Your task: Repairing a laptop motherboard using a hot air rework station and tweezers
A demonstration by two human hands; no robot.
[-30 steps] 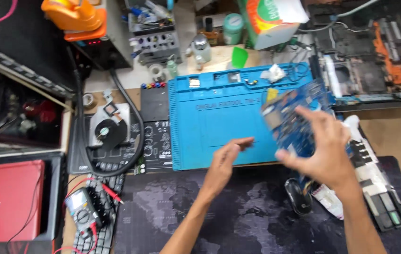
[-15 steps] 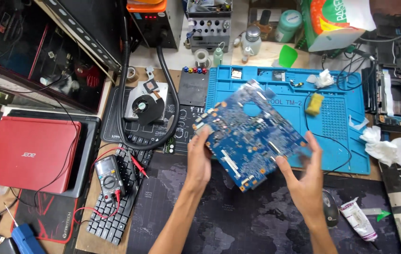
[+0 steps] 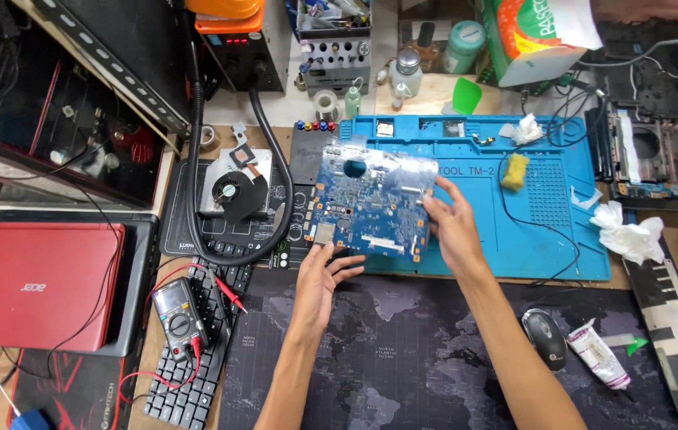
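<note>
Holding a blue circuit board (image 3: 371,203) between both hands, a person works over a cluttered repair counter (image 3: 434,107). The left hand (image 3: 324,279) supports the board's lower edge from about 7 o'clock, fingers spread loosely beneath it with the thumb near a metal connector at the corner. The right hand (image 3: 452,227) grips the board's right edge at 3 o'clock, fingers curled around it. The board hangs above the left edge of a blue work mat (image 3: 546,231), partly over a black keyboard frame (image 3: 295,215).

Compared with half a second earlier, the board has shifted up and to the left and now lies closer to level and square to the counter, where it had been turned corner-down between the hands. The left hand has dropped from the board's left side to its lower edge, and the right hand has risen from the bottom corner to the right side.

At 9 o'clock from the board sits a cooling fan (image 3: 231,189) on its metal plate, looped by a thick black hose (image 3: 195,167). A multimeter (image 3: 181,314) with red leads rests at 8 o'clock, a red laptop (image 3: 36,283) farther left. A yellow sponge (image 3: 515,170) lies on the mat at 2 o'clock, a mouse (image 3: 544,338) at 5 o'clock on the dark map-printed pad (image 3: 402,358).
</note>
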